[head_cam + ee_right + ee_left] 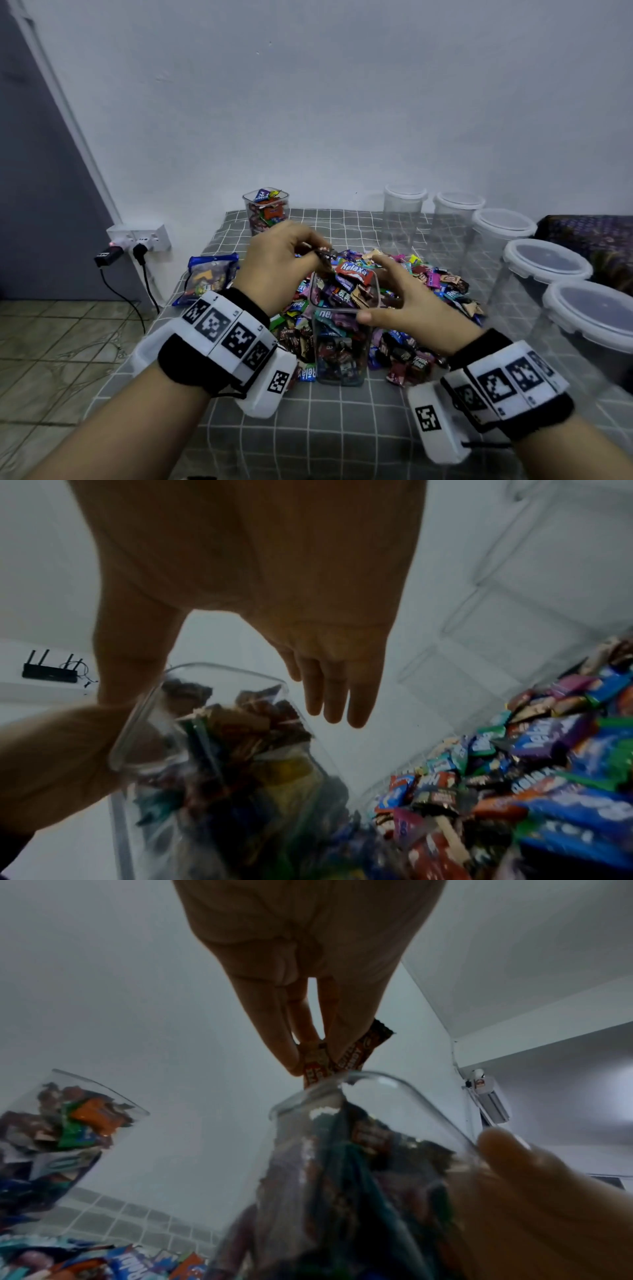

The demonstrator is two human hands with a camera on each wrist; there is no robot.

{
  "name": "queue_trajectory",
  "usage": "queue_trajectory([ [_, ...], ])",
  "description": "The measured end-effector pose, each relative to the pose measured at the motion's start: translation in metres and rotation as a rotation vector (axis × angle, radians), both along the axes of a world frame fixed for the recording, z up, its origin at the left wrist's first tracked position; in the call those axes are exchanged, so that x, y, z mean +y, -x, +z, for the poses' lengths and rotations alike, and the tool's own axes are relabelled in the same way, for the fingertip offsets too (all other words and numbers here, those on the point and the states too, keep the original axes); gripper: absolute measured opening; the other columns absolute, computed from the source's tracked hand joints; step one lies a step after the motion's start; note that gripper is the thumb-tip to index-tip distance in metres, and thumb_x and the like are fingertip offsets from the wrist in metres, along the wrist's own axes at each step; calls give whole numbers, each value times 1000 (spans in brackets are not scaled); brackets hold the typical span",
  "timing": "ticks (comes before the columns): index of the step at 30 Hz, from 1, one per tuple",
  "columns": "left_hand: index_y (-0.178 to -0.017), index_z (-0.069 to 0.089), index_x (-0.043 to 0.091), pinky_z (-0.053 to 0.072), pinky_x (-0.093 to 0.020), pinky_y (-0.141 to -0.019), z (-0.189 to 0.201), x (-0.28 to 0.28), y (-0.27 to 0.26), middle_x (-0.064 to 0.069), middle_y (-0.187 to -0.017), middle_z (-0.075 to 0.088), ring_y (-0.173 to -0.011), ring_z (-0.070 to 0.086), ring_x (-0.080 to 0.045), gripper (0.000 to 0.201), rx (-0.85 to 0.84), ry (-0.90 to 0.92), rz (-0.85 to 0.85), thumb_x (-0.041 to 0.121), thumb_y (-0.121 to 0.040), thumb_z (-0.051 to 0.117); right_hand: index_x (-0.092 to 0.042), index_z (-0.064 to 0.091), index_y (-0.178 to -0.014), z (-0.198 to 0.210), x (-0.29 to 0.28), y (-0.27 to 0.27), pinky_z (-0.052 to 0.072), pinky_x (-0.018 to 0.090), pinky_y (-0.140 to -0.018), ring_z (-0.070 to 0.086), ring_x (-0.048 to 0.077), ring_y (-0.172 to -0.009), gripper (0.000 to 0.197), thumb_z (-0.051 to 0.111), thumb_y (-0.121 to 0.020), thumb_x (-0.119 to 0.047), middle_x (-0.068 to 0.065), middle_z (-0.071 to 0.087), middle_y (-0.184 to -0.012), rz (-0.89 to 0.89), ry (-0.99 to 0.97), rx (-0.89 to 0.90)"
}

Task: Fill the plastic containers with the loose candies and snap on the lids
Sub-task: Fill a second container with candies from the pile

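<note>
A clear square container stands on the checked cloth at the centre, heaped with wrapped candies up to its rim. My left hand hovers just above its far left corner and pinches brown-red wrapped candies between thumb and fingers. My right hand is at the container's right side. Its thumb presses against the near rim, and its fingers stretch out straight past the opening and hold nothing. A big pile of loose candies lies behind and around the container.
A second candy-filled container without a lid stands at the back left. Several empty lidded containers line the right side. A blue candy bag lies at the left table edge, by a wall socket with plugs.
</note>
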State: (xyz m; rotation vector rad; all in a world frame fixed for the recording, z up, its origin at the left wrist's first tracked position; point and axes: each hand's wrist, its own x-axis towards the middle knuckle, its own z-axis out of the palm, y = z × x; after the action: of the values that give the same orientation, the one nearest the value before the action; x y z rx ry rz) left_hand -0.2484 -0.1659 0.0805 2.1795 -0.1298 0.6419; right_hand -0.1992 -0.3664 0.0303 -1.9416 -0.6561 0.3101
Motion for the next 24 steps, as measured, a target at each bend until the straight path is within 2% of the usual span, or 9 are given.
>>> queue_trajectory([
  [2,-71,62,38,52,-29,-75,-1,-5,-1,7,-84,64,-80,63,-12,35,-2,5,-24,4,-77,70,-36,20,-144,-4,3,2,37,23,-104,46,-11,-119,112,82,-51,-50,-23,46,-131,24,-11,27],
  [4,-73,64,34,50,-28,-75,-2,-7,-1,9,-83,62,-80,61,-11,30,6,-27,-35,5,-77,69,-33,19,-145,-7,6,3,40,25,-103,52,-4,-117,113,87,-56,-42,-16,49,-132,32,-38,63],
  [6,-79,69,27,49,-31,-77,-3,-8,-2,7,-86,62,-82,61,-11,22,41,-109,-45,5,-78,68,-29,20,-143,-7,8,6,44,26,-101,58,1,-111,104,84,-62,-30,-10,55,-127,27,-63,85],
  [9,-94,73,23,47,-32,-86,-3,-8,0,6,-99,64,-92,60,-12,21,105,-279,-62,8,-82,64,-22,27,-142,-6,9,7,44,32,-102,60,4,-110,95,82,-66,-22,-7,61,-121,24,-89,85],
  [11,-111,69,23,42,-26,-94,-2,-7,2,4,-114,63,-106,57,-12,31,102,-339,-69,7,-86,59,-21,32,-139,-6,9,8,45,35,-102,61,5,-108,86,82,-69,-15,-5,63,-119,25,-106,86],
  [14,-125,61,23,34,-16,-92,1,-6,4,5,-124,61,-113,52,-9,38,49,-366,-35,8,-91,53,-21,30,-141,-8,9,7,44,36,-103,60,6,-111,101,86,-59,-35,-5,62,-122,23,-105,79],
  [17,-122,63,20,39,-24,-98,5,-7,0,3,-123,62,-114,55,-13,33,3,-378,-12,9,-92,52,-23,27,-143,-9,9,8,43,38,-104,58,7,-114,112,83,-51,-50,-6,60,-125,17,-86,71],
  [21,-119,66,21,36,-24,-98,11,-15,-8,5,-125,61,-117,53,-13,29,79,-505,-24,22,-91,57,-24,35,-137,-11,9,7,44,41,-103,61,8,-110,95,84,-57,-39,-5,64,-119,22,-126,76],
  [24,-122,63,25,39,-30,-98,11,-26,-13,6,-127,60,-117,53,-14,33,172,-670,-47,34,-91,57,-25,38,-136,-11,9,7,45,41,-102,61,8,-109,91,83,-58,-40,-6,65,-117,23,-129,64],
])
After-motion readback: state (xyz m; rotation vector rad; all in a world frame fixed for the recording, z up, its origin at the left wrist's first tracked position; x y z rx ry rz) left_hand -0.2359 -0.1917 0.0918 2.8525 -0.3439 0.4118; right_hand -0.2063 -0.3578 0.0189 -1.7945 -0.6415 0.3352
